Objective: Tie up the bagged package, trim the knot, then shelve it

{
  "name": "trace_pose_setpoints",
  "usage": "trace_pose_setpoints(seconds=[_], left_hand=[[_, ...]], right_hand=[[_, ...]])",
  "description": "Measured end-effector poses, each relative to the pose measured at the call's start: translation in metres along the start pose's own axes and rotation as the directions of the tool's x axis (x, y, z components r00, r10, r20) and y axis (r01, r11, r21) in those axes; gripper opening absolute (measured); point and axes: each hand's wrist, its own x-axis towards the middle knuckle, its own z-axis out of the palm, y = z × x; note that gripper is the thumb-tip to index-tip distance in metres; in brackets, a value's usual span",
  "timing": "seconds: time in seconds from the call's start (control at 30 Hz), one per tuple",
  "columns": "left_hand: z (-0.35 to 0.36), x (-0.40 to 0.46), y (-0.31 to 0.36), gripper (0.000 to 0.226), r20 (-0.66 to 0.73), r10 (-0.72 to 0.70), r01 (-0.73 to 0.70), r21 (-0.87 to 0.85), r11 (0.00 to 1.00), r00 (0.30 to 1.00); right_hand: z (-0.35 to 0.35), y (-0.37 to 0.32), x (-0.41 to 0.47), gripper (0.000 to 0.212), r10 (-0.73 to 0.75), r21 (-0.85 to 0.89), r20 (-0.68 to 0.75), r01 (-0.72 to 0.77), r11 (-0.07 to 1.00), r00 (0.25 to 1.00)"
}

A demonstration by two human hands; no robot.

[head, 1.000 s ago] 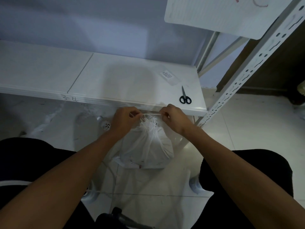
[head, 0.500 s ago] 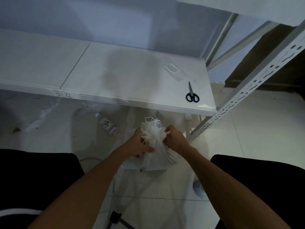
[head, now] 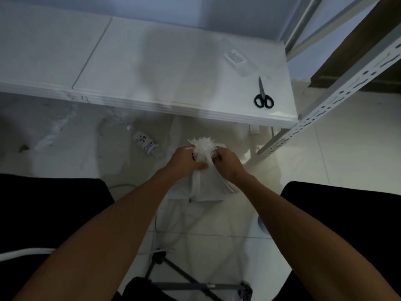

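Observation:
A white bagged package [head: 208,187] stands on the tiled floor just below the shelf's front edge. Its gathered neck ends in a frayed white tuft [head: 204,146]. My left hand [head: 186,161] grips the neck from the left, with the thumb pressed across it. My right hand [head: 225,161] grips the neck from the right, fingers curled around the bunched plastic. Any tie string is hidden between my fingers. Black-handled scissors [head: 263,94] lie on the white shelf board [head: 173,68] near its right front corner.
A small bottle [head: 145,141] lies on the floor under the shelf, left of the bag. A perforated metal shelf upright [head: 325,98] slants at the right. A label slip [head: 236,58] lies on the shelf. My dark-clothed knees flank the bag; a dark stand [head: 184,276] sits below.
Both hands dropped from pulling the string ends apart up near the shelf edge and closed in on the bag's neck. The view shifted, so the shelf appears higher and larger.

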Motion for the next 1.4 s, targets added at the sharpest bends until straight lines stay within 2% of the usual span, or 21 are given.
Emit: trace_pose_setpoints(seconds=[0.07, 0.17, 0.2, 0.3, 0.33, 0.4, 0.47, 0.57, 0.7, 0.8, 0.9, 0.97, 1.03, 1.1, 1.17, 1.23, 1.3, 1.4], left_hand=[[0.001, -0.002, -0.002, 0.029, -0.044, 0.045, -0.044, 0.031, 0.999, 0.998], [0.002, -0.003, -0.007, 0.037, -0.113, 0.059, -0.059, 0.004, 0.998, 0.992], [0.003, -0.004, -0.008, 0.038, -0.139, 0.076, -0.079, -0.018, 0.997, 0.987], [0.007, -0.011, -0.007, 0.013, -0.159, 0.144, -0.152, -0.039, 0.988, 0.977], [0.009, -0.014, -0.007, 0.011, -0.171, 0.152, -0.162, -0.05, 0.986, 0.974], [0.013, -0.018, -0.006, 0.022, -0.225, 0.174, -0.191, -0.055, 0.98, 0.959], [0.016, -0.013, -0.01, 0.027, -0.257, 0.132, -0.151, -0.055, 0.987, 0.957], [0.013, -0.004, -0.012, 0.028, -0.222, 0.061, -0.083, -0.093, 0.992, 0.973], [0.01, 0.0, -0.015, 0.047, -0.205, 0.03, -0.064, -0.16, 0.985, 0.978], [0.01, 0.002, -0.023, 0.026, -0.142, 0.044, -0.064, -0.139, 0.988, 0.989], [0.006, 0.008, -0.021, 0.024, -0.133, 0.05, -0.066, -0.122, 0.99, 0.99], [0.001, 0.008, -0.014, 0.012, -0.148, 0.062, -0.076, -0.088, 0.993, 0.987], [0.0, 0.006, -0.007, 0.005, -0.158, -0.007, -0.01, -0.106, 0.994, 0.987], [0.001, 0.005, -0.003, 0.016, -0.206, -0.068, 0.055, -0.066, 0.996, 0.976], [0.003, 0.006, -0.002, 0.02, -0.223, -0.086, 0.075, -0.059, 0.995, 0.971], [0.005, 0.007, 0.001, 0.025, -0.246, -0.091, 0.079, -0.059, 0.995, 0.965], [0.005, 0.006, 0.004, 0.037, -0.247, -0.118, 0.11, -0.047, 0.993, 0.962], [-0.003, 0.005, 0.003, 0.045, -0.135, -0.192, 0.18, -0.097, 0.979, 0.972]], right_hand=[[0.001, -0.001, -0.001, 0.041, -0.007, 0.024, -0.018, 0.008, 1.0, 1.0], [0.007, 0.0, -0.003, 0.016, -0.02, 0.084, -0.026, 0.022, 0.996, 0.999], [0.01, 0.001, -0.003, 0.016, -0.031, 0.098, -0.021, 0.033, 0.995, 0.999], [0.024, 0.002, -0.009, 0.024, 0.01, 0.097, 0.019, -0.011, 0.995, 1.0], [0.028, 0.003, -0.011, 0.025, 0.018, 0.108, 0.024, -0.02, 0.994, 1.0], [0.031, 0.003, -0.013, 0.027, 0.021, 0.133, 0.028, -0.024, 0.991, 0.999], [0.032, 0.006, -0.011, 0.028, 0.034, 0.116, 0.045, -0.039, 0.993, 0.998], [0.027, 0.01, -0.006, 0.032, 0.006, 0.102, 0.122, -0.019, 0.995, 0.992], [0.015, 0.011, -0.004, 0.035, -0.023, 0.23, 0.219, -0.029, 0.973, 0.976], [0.012, 0.015, -0.004, 0.03, -0.049, 0.287, 0.248, -0.025, 0.958, 0.968], [0.009, 0.015, -0.002, 0.028, -0.036, 0.375, 0.315, -0.089, 0.923, 0.948], [0.008, 0.015, 0.001, 0.042, -0.066, 0.428, 0.372, -0.108, 0.897, 0.926], [0.009, 0.015, 0.001, 0.055, -0.095, 0.428, 0.409, -0.099, 0.898, 0.908], [0.017, 0.012, -0.001, 0.06, -0.136, 0.416, 0.362, -0.029, 0.909, 0.922], [0.028, 0.01, -0.005, 0.06, -0.145, 0.414, 0.252, 0.029, 0.91, 0.957], [0.034, 0.007, -0.007, 0.053, -0.088, 0.452, 0.182, -0.004, 0.892, 0.979], [0.038, 0.01, -0.004, 0.049, -0.052, 0.495, 0.176, -0.043, 0.868, 0.983], [0.037, 0.015, -0.003, 0.06, 0.026, 0.483, 0.178, -0.11, 0.868, 0.984]])
